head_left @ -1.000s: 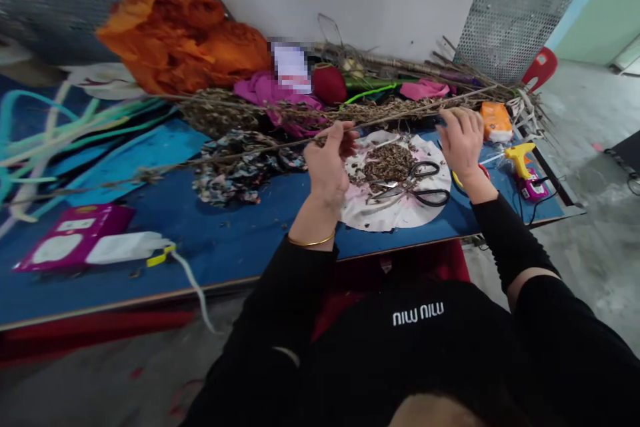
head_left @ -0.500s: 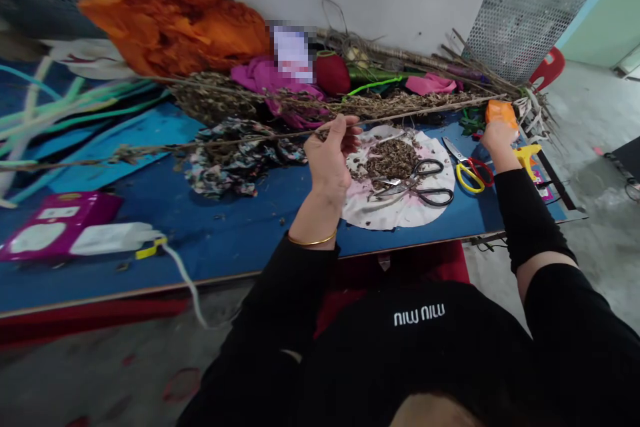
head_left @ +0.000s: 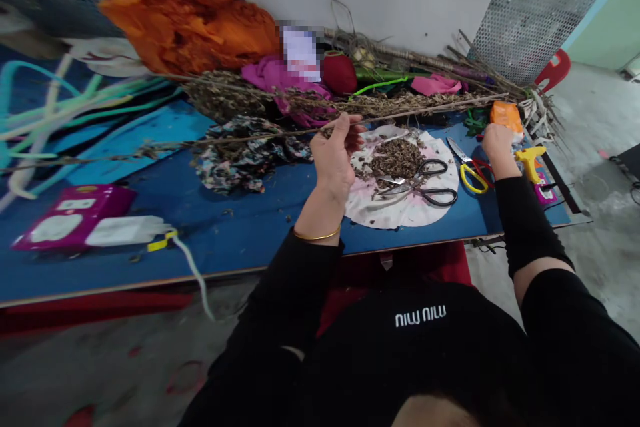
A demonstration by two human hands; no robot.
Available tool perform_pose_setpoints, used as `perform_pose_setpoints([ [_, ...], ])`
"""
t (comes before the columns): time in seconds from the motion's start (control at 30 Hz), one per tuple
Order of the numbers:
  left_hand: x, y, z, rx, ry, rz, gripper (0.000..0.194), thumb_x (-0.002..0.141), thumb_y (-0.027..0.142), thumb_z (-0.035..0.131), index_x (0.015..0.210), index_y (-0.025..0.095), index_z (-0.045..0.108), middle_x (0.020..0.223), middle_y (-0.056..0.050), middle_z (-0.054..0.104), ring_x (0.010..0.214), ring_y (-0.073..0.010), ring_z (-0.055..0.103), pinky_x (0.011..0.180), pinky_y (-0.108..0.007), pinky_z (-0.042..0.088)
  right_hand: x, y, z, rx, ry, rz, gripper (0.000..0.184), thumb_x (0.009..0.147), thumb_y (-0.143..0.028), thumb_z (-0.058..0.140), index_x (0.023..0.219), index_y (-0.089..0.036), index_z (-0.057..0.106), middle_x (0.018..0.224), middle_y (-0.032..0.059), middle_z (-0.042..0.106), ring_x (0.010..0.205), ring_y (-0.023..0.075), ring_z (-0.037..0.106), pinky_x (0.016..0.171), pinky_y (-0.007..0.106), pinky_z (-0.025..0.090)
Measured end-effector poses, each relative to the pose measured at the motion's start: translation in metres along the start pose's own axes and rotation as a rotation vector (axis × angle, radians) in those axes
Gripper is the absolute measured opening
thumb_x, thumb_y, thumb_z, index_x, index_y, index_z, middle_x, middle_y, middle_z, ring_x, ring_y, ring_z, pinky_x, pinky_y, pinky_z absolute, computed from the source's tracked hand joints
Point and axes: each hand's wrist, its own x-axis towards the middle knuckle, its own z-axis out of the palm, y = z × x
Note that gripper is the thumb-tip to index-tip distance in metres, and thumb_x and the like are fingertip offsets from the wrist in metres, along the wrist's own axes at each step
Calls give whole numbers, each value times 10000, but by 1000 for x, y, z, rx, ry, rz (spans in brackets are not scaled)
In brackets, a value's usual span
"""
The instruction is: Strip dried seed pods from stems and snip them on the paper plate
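My left hand [head_left: 334, 157] is closed round a long dried plant stalk [head_left: 270, 136], which runs left across the table and right along the dried bundle. My right hand [head_left: 497, 145] is curled beside an orange packet [head_left: 507, 117]. Its fingertips are hidden, so what it grips does not show. Between my hands a round white cloth [head_left: 400, 217] carries a heap of crumbled dried plant bits [head_left: 397, 159]. Black-handled scissors [head_left: 431, 196] rest on this cloth. Scissors with yellow and red handles [head_left: 473, 179] lie just left of my right wrist.
Behind lie dried stalks [head_left: 395, 105], a purple cloth [head_left: 265, 75] and orange crumpled fabric [head_left: 185, 20]. A patterned cloth [head_left: 233, 163], a purple packet [head_left: 75, 213] and foam-like tubes [head_left: 55, 113] are to the left. A yellow glue gun [head_left: 533, 161] is near the table's right end.
The view has shifted slightly, so most things appear further right. My right hand has drawn a little back from the orange packet. My left hand keeps its hold on the stalk.
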Motion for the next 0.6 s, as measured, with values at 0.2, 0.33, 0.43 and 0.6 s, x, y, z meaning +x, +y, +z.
perform_pose_setpoints([
  [0.2,5,-9,-2,4,-25,31,586,821,850,687,902,283,806,815,-63,754,657,-160,638,567,-320,461,-58,-50,-26,321,-101,-546,275,947,-204,572,1083,-246,807,1100,70,823,1030,246,749,902,334,531],
  [0.33,7,-10,-2,20,-25,24,667,769,911,697,896,265,801,791,-67,748,676,-171,663,551,-309,474,-77,-70,-41,376,85,-626,309,1054,-359,513,1043,-247,801,1061,92,795,1001,250,722,898,364,514],
  [0.43,6,-8,-1,29,-33,21,631,780,878,732,882,259,802,778,-68,742,703,-188,691,574,-316,502,-61,-69,-45,299,347,-565,391,1080,-444,482,1269,-239,757,1237,148,746,1202,313,666,1048,472,463],
  [0.6,2,-3,3,19,7,-25,553,855,778,747,847,229,809,786,-61,754,647,-143,652,593,-298,498,-28,-57,-15,244,190,-806,409,1107,-438,409,1228,-254,753,1112,98,784,1098,276,686,1088,461,430],
])
